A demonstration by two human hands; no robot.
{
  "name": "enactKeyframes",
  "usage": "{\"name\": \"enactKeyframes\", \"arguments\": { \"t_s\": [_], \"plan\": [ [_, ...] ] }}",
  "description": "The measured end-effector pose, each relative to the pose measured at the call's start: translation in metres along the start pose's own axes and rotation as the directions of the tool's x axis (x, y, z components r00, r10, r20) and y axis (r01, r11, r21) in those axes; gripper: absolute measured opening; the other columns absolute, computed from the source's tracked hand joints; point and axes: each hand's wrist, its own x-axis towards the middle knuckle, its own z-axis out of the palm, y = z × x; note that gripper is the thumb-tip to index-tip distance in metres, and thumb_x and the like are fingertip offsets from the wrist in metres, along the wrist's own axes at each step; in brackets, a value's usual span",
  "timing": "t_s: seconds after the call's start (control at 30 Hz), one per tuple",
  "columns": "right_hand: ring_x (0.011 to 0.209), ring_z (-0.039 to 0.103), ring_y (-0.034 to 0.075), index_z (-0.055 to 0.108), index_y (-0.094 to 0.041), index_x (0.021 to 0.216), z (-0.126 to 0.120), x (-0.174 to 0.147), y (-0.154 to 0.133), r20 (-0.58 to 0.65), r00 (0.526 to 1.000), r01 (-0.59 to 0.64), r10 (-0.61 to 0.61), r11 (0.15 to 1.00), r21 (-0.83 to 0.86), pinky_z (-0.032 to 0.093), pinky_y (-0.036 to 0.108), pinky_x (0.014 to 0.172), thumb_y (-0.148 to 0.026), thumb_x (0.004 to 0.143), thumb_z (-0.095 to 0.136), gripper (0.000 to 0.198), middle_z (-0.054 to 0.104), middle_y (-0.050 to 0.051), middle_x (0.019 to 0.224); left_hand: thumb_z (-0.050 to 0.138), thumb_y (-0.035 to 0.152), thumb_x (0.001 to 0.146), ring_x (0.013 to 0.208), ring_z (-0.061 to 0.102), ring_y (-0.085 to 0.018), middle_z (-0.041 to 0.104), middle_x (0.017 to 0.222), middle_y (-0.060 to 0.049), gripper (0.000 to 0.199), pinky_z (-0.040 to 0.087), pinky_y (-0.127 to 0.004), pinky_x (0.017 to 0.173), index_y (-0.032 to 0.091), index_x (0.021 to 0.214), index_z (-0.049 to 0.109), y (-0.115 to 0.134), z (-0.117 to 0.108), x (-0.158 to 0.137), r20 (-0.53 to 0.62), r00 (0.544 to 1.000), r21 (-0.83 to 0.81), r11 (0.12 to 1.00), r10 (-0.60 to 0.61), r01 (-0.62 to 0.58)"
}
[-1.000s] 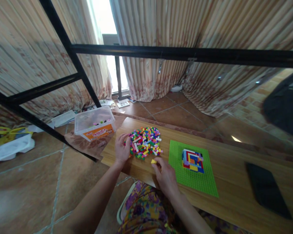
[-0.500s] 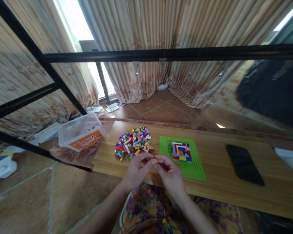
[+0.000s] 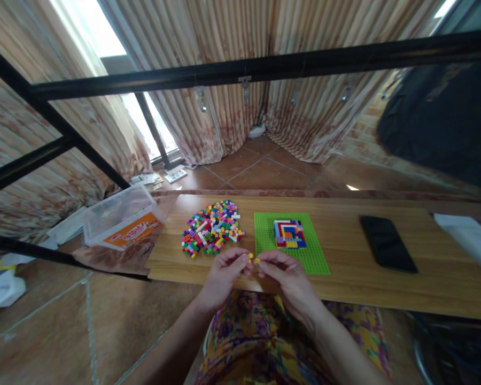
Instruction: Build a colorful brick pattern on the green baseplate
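While the left hand point(image 3: 226, 274) pinches a small yellow piece point(image 3: 250, 257) between thumb and fingers, the right hand point(image 3: 287, 271) pinches a second yellow piece point(image 3: 258, 261) in the same manner. The two pieces face each other just apart, held near the table's near edge, between the loose bricks and the green baseplate.

The table point(image 3: 342, 286), wood-grained, carries the remaining items. Toward its left end lies a heap of loose bricks point(image 3: 212, 227) in many colours, nearer the far left corner than the hands are. To the right of the heap, the green baseplate point(image 3: 317, 263) lies flat between the far and near edges; on it, nearer the plate's far side, sits a squarish brick structure point(image 3: 290, 235) with nested outlines of red, white, blue and yellow. Farther along toward the right end lies a dark phone point(image 3: 388, 244), and to its right a white sheet point(image 3: 467, 239) runs out of view. Beyond the left end, below table level, stands a clear plastic box point(image 3: 98, 223) with an orange label point(image 3: 134, 230).
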Motion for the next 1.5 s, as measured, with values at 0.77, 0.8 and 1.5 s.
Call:
{"name": "enactKeyframes", "arguments": {
  "t_s": [0.77,0.8,1.5],
  "plan": [
    [0.081,0.068,0.022,0.076,-0.019,0.085,-0.105,0.064,0.003,-0.314,0.838,0.154,-0.446,0.746,-0.648,0.051,0.037,0.078,-0.038,0.075,0.061,0.026,0.076,0.009,0.090,0.052,0.032,0.090,0.074,0.063,-0.016,0.066,0.081,-0.003,0.018,0.050,-0.027,0.069,0.020,0.093,0.065,-0.052,-0.030,0.024,0.096,0.920,0.746,0.584,0.380,-0.320],
    [0.082,0.069,0.022,0.076,-0.019,0.086,-0.103,0.066,0.004,-0.297,0.835,0.149,-0.463,0.709,-0.689,0.051,0.037,0.079,-0.036,0.077,0.059,0.025,0.076,0.009,0.092,0.052,0.033,0.089,0.073,0.063,-0.016,0.067,0.080,-0.003,0.018,0.051,-0.027,0.068,0.021,0.094,0.065,-0.052,-0.030,0.024,0.096,0.919,0.752,0.577,0.383,-0.319],
    [0.073,0.065,0.019,0.074,-0.022,0.080,-0.107,0.087,0.003,-0.214,0.822,0.080,-0.527,0.479,-0.874,0.048,0.032,0.071,-0.032,0.079,0.056,0.021,0.074,0.005,0.082,0.053,0.031,0.089,0.081,0.066,-0.018,0.070,0.088,-0.005,0.017,0.054,-0.029,0.073,0.022,0.093,0.066,-0.055,-0.032,0.025,0.113,0.908,0.790,0.518,0.403,-0.328]
  ]
}}
